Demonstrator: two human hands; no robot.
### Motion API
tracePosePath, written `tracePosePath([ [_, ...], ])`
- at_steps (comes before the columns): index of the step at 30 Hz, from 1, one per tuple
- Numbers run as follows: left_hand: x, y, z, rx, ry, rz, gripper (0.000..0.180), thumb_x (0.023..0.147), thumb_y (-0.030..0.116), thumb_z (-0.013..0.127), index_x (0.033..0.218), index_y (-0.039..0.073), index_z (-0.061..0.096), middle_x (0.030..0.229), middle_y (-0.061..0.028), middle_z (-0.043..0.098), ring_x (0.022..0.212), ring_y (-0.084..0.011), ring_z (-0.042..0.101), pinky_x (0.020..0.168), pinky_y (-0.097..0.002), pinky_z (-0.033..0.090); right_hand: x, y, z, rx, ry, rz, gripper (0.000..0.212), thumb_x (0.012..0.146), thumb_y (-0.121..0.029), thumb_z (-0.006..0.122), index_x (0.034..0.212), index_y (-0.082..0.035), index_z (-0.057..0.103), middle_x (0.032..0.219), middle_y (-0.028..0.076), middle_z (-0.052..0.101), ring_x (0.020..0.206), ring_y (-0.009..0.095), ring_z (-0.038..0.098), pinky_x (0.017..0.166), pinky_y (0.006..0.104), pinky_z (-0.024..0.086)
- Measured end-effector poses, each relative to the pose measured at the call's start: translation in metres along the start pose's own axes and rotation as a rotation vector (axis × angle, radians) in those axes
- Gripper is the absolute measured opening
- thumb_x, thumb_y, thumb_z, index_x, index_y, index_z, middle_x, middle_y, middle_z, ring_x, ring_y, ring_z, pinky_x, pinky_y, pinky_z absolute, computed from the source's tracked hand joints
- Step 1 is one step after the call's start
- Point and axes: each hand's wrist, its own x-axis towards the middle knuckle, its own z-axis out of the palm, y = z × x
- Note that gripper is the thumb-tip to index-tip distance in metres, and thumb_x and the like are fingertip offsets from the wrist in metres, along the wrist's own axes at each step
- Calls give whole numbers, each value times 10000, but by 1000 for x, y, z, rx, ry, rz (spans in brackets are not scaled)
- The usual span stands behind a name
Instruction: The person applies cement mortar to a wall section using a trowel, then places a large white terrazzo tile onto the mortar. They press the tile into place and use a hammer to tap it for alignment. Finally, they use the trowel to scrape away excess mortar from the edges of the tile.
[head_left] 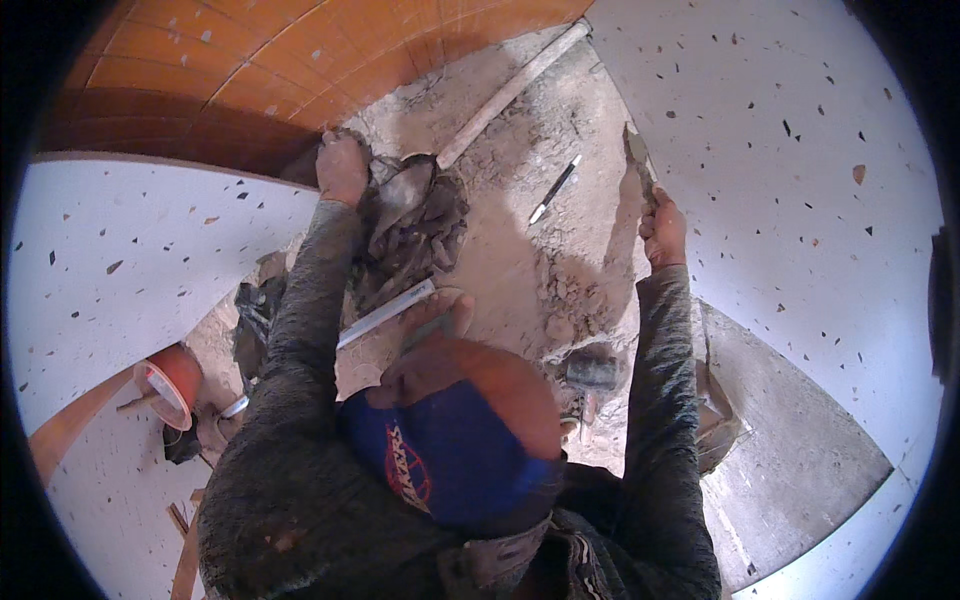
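Observation:
My right hand (663, 230) is closed round the handle of a trowel (639, 152). Its flat blade points away from me, beside the edge of the speckled white panel on the right. At the far left my left hand (342, 168) is curled on the upper edge of a dark plastic bag (415, 225), which is crumpled and holds greyish material. The fingertips there are partly hidden. Between the two hands, a black and white pen (555, 188) lies on the dusty ground (500, 240).
An orange tiled wall (220, 60) stands at the far left. Speckled white panels (130, 235) flank both sides. A long pale pole (515, 92), white bar (387, 313), dark mallet head (593, 370), red bucket (172, 385) and grey slab (800, 440) lie around. My bent leg (430, 450) fills the front.

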Motion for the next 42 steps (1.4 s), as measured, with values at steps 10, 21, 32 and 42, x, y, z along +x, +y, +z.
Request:
tracePosePath([
  [10,13,-9,-6,212,-81,158,134,767,221,659,870,138,684,866,-135,687,810,-338,664,726,-443,523,0,6,-2,11,0,-9,167,927,-300,614,902,-135,609,643,-45,480,444,52,345,384,225,247],
  [21,21,-2,-13,245,-159,119,162,829,165,573,913,132,708,872,-133,695,869,-318,689,703,-446,547,0,9,-2,26,-51,-53,166,926,-289,604,937,-125,619,662,-43,509,464,68,390,390,231,273],
  [32,22,-16,3,151,-113,93,150,701,216,671,803,123,730,845,-133,705,832,-341,681,683,-461,535,-4,7,-2,53,-89,-14,221,920,-314,622,872,-98,618,654,-35,495,450,74,396,382,248,290],
  [42,26,-22,11,222,-175,194,191,801,251,597,826,123,736,811,-137,701,791,-312,697,677,-437,551,0,13,0,55,-46,-42,231,910,-321,627,879,-92,637,634,-37,468,443,79,379,393,255,291],
])
